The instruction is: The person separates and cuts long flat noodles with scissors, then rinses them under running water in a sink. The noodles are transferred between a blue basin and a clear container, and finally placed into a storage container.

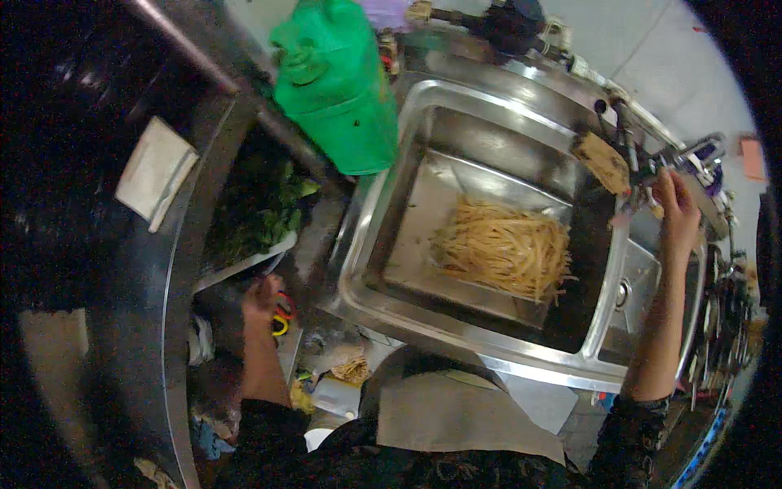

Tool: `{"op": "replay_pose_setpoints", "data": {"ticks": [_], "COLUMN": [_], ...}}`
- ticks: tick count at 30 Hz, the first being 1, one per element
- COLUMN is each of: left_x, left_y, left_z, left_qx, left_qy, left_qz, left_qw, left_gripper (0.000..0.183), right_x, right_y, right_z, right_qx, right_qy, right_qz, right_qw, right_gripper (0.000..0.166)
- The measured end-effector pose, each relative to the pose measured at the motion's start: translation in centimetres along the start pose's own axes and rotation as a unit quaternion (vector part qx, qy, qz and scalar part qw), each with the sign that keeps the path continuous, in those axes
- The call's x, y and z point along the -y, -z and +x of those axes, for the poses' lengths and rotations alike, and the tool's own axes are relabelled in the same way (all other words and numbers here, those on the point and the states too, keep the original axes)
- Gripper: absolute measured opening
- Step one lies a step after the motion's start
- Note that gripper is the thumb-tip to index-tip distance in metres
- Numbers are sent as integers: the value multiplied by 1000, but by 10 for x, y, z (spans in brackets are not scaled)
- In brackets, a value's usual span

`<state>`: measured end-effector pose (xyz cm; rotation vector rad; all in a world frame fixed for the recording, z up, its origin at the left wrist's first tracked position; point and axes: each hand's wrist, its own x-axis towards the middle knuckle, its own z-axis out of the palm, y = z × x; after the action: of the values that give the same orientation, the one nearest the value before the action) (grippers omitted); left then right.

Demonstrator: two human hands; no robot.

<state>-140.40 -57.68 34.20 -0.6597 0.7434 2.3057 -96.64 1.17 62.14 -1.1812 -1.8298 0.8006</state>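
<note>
My left hand (263, 293) is low on the left, at the near edge of a tray (247, 263) of leafy greens (284, 214). Scissors with red and yellow handles (282, 315) show right beside it; blur and shadow hide whether the fingers hold anything. My right hand (678, 202) is raised over the far right side of the sink, by the tap (705, 153), fingers drawn together. Whether something is pinched in it is unclear. Between my hands, a heap of pale yellow strips (507, 247), noodle-like or cut vegetable, lies in the large basin of a stainless steel sink (473, 333).
A green plastic jerrycan (339, 98) stands at the basin's far left corner. A brown block or sponge (602, 162) sits on the far right rim. A smaller basin (632, 293) adjoins on the right. Left is a dark counter (134, 275) with a pale flat object (156, 171).
</note>
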Motion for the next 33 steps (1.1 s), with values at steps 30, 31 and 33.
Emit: {"op": "replay_pose_setpoints", "data": {"ticks": [30,31,33], "left_x": [30,33,42], "left_y": [-114,-120,-132], "left_z": [27,29,35], "left_qx": [-148,-155,-163], "left_qy": [-222,-225,-231], "left_qz": [-155,-157,-156], "left_qw": [951,949,946], "left_gripper": [60,58,55], "right_x": [-20,-18,-14], "right_y": [6,5,2], "right_z": [24,22,19], "right_qx": [76,74,81], "right_qy": [50,50,50], "right_qz": [-35,-32,-35], "right_qw": [995,995,995], "right_gripper": [34,34,34]}}
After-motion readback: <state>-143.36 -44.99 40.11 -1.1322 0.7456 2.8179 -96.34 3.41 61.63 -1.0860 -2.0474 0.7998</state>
